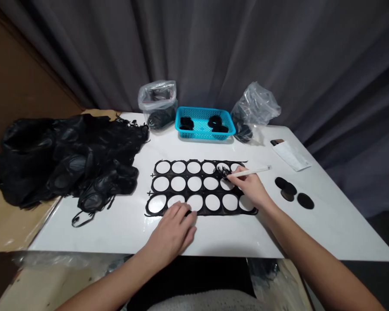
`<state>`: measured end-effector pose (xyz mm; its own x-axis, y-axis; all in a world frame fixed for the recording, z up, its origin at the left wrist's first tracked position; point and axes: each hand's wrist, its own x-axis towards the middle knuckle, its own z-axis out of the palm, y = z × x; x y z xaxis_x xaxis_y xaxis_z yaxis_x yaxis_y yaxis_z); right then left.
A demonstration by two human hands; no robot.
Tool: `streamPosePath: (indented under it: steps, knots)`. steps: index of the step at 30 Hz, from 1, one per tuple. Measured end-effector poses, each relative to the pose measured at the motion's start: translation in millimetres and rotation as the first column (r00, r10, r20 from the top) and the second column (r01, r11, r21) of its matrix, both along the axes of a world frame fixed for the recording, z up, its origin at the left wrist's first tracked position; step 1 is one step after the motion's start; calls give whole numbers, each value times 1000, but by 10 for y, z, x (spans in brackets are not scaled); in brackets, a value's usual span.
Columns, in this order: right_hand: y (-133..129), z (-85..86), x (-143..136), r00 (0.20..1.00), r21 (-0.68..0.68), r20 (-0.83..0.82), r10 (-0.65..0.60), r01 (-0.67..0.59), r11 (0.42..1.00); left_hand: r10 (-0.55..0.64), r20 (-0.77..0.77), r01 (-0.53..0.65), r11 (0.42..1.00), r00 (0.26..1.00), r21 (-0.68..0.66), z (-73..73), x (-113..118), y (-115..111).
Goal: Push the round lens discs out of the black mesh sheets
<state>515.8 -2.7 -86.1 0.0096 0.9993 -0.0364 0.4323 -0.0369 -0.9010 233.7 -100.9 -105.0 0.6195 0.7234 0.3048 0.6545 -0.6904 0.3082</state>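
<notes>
A black sheet (185, 174) with three rows of round cut-out holes lies flat in the middle of the white table (116, 229). My left hand (174, 231) rests palm down on the sheet's near edge, fingers together, pinning it. My right hand (251, 186) grips a thin white pen-like tool (257, 171) whose tip touches a small tangle of black scraps (223, 172) at the sheet's upper right holes.
A heap of black sheet scrap (68, 160) covers the table's left side. At the back stand a blue basket (203, 124) holding black pieces and two clear plastic bags (157, 103) (254, 110). Three black discs (291, 192) and a white paper (291, 155) lie right.
</notes>
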Motion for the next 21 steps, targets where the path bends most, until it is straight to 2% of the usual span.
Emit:
streamPosePath:
  steps: [4,8,13,21]
  knots:
    - [-383,-4,-181,988,-81,-1,155,-154,985,-80,-4,80,997,997,20,-51,185,97]
    - [-611,-74,-316,951,-68,71,301,-296,953,-105,-66,107,994,992,21,-147,227,103]
    - [-666,-152,-318,943,-54,106,314,-310,949,-124,-64,125,992,990,11,-155,189,91]
    - [-667,-154,-311,935,-56,148,323,-318,946,-113,-44,114,993,993,5,-161,203,87]
